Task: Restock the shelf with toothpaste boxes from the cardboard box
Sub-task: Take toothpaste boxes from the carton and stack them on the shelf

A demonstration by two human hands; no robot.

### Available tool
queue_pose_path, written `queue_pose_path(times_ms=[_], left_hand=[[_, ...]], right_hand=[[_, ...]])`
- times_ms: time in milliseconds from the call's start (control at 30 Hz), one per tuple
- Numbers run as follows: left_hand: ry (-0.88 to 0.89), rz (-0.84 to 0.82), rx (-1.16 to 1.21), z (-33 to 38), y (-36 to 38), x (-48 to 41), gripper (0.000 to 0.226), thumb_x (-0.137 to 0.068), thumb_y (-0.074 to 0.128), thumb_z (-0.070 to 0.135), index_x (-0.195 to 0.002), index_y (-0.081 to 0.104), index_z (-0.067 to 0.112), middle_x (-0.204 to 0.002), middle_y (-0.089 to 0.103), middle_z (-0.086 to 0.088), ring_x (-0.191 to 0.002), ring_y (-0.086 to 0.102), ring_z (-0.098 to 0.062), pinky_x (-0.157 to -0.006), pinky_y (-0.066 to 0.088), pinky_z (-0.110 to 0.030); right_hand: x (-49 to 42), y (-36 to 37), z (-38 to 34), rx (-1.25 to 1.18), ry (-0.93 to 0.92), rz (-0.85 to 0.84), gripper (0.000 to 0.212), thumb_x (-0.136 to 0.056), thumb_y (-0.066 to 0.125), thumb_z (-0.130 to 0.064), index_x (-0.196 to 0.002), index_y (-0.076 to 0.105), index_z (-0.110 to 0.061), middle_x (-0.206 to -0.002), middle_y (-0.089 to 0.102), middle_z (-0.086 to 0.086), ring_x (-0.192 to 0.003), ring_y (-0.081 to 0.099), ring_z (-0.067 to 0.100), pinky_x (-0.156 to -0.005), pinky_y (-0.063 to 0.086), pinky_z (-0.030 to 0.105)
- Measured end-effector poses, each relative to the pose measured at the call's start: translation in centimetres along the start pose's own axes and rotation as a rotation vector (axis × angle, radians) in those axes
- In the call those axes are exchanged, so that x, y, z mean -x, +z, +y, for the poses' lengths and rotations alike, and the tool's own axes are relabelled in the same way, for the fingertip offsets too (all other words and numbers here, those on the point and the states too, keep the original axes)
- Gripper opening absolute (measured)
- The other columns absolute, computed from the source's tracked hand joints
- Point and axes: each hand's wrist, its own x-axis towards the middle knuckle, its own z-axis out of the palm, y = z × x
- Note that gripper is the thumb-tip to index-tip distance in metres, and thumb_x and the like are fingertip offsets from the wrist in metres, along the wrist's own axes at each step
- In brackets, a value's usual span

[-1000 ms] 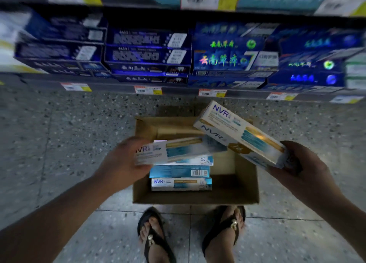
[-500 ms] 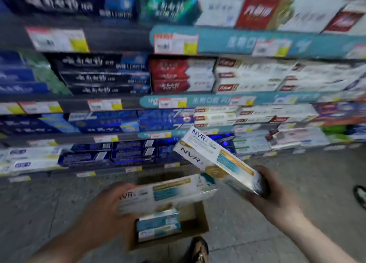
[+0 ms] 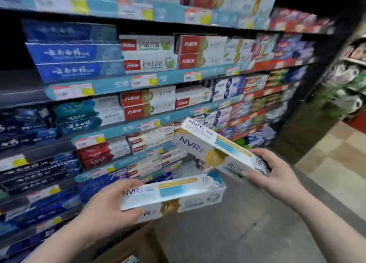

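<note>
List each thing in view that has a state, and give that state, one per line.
left hand: closed on one white NVR toothpaste box, held roughly level.
left NVR box: held, closed, off the shelf.
right hand: closed on NVR boxes, tilted up to the left.
right NVR boxes: held, closed, apparently two stacked, not yet shelved.
cardboard box: on the floor, mostly out of view.
shelves: stocked.

Both hands (image 3: 107, 207) (image 3: 271, 173) raised forward, fingers clasped shut.

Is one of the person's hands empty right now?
No. The left hand grips one NVR box, and the right hand grips another NVR box.
</note>
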Motion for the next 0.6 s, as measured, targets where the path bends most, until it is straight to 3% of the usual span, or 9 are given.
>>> queue_pose_path(times_ms=[100, 200, 267, 433, 500, 600], left_hand=[[0.081, -0.025, -0.021, 5.1, 1.6, -2.5, 0.046, -0.067, 0.071, 0.034, -0.092, 0.039, 0.055, -0.102, 0.041, 0.04, -0.1, 0.049, 0.008, -0.076, 0.035, 0.0], [0.107, -0.057, 0.004, 10.1, 4.1, -5.4, 0.042, -0.069, 0.07, 0.035, -0.093, 0.042, 0.055, -0.106, 0.047, 0.035, -0.085, 0.056, 0.008, -0.072, 0.043, -0.008], [0.129, -0.056, 0.014, 14.0, 6.0, -7.2, 0.041, -0.069, 0.071, 0.037, -0.093, 0.043, 0.056, -0.109, 0.049, 0.032, -0.092, 0.057, 0.002, -0.074, 0.045, -0.014], [0.177, -0.016, 0.04, 24.1, 11.3, -11.6, 0.04, -0.073, 0.072, 0.03, -0.088, 0.042, 0.054, -0.099, 0.044, 0.037, -0.096, 0.056, -0.001, -0.071, 0.044, -0.011], [0.191, -0.015, 0.027, 27.4, 13.1, -13.2, 0.042, -0.074, 0.071, 0.033, -0.088, 0.038, 0.055, -0.098, 0.038, 0.039, -0.1, 0.05, 0.002, -0.074, 0.039, -0.01], [0.184, -0.022, 0.01, 31.2, 15.0, -15.7, 0.04, -0.075, 0.069, 0.032, -0.089, 0.038, 0.054, -0.095, 0.037, 0.037, -0.088, 0.047, 0.008, -0.065, 0.037, -0.004]], right_hand=[[1.3, -6.0, 2.0, 0.0, 0.02, 0.09, 0.05, -0.05, 0.071, -0.052, -0.096, 0.056, -0.039, -0.095, 0.064, -0.019, -0.086, 0.056, -0.01, -0.068, 0.042, 0.003], [1.9, -12.3, 5.3, -0.027, 0.02, 0.156, 0.041, -0.062, 0.079, -0.037, -0.095, 0.056, -0.047, -0.097, 0.062, -0.029, -0.087, 0.058, -0.005, -0.071, 0.042, 0.01], [1.9, -16.5, 8.1, -0.024, 0.02, 0.194, 0.043, -0.064, 0.08, -0.033, -0.095, 0.055, -0.049, -0.094, 0.062, -0.03, -0.085, 0.059, -0.004, -0.07, 0.044, 0.013], [1.0, -26.7, 14.1, -0.037, 0.019, 0.267, 0.038, -0.069, 0.078, -0.009, -0.096, 0.06, -0.03, -0.091, 0.064, -0.016, -0.079, 0.057, -0.011, -0.065, 0.043, 0.004], [0.2, -29.9, 15.5, -0.042, 0.018, 0.282, 0.038, -0.071, 0.076, -0.01, -0.097, 0.057, -0.031, -0.094, 0.06, -0.015, -0.081, 0.058, -0.001, -0.067, 0.043, 0.011], [-1.9, -33.5, 17.3, -0.09, 0.021, 0.3, 0.037, -0.074, 0.074, -0.01, -0.097, 0.056, -0.032, -0.093, 0.058, -0.015, -0.082, 0.056, 0.004, -0.072, 0.045, 0.023]])
